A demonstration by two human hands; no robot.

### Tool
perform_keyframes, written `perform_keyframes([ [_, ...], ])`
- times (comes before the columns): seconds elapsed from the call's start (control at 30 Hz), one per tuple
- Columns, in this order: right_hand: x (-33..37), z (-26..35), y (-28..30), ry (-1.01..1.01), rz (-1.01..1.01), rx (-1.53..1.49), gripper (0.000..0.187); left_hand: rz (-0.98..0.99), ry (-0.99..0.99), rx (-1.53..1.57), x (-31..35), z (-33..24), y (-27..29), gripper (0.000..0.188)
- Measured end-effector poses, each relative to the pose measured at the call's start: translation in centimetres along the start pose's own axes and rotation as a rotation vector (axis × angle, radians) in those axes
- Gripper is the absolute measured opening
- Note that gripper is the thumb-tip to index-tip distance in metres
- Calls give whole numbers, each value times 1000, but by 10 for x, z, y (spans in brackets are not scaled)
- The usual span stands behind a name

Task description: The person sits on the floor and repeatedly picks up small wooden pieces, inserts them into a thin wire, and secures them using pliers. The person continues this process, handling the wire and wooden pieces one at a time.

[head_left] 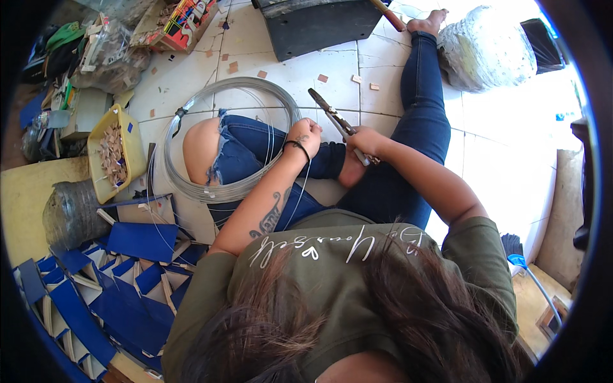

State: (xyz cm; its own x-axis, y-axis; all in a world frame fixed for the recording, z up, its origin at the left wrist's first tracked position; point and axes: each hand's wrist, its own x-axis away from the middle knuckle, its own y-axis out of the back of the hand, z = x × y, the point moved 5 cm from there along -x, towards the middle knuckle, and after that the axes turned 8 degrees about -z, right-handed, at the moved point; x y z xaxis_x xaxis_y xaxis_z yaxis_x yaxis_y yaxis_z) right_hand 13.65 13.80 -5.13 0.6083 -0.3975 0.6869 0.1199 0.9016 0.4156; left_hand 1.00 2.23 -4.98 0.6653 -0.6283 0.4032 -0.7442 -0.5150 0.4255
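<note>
A large coil of grey wire [191,185] rests around my bent left knee [202,148]. At the coil's right side, my left hand [305,136] is closed in a fist, with a loose strand of wire [302,190] running down from beneath it. The fingers hide how the strand is gripped. My right hand [369,143], just to the right and apart from the left, is wrapped round a long worn two-armed tool that looks like pliers [331,111]. Its dark, flaking end slants up and left, and a grey arm shows below the hand.
Several blue-and-white box-like pieces [143,239] are piled at lower left. A yellow bin [135,148] of small tan pieces stands above them. A black box [319,29] and a plastic-wrapped bundle [488,51] sit beyond my legs. Small tan scraps [323,78] dot the tiles.
</note>
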Motion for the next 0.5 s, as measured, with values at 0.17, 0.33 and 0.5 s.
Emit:
perform_keyframes([
  [0.17,1,4,-1,-66,46,9,25,-73,-96,-128,-2,4,2,19],
  [0.33,-1,-3,-2,-121,71,-83,27,-88,-89,-113,-1,0,3,20],
  [0.5,-3,-5,-3,-128,90,-107,25,-84,-49,-98,1,-4,5,22],
])
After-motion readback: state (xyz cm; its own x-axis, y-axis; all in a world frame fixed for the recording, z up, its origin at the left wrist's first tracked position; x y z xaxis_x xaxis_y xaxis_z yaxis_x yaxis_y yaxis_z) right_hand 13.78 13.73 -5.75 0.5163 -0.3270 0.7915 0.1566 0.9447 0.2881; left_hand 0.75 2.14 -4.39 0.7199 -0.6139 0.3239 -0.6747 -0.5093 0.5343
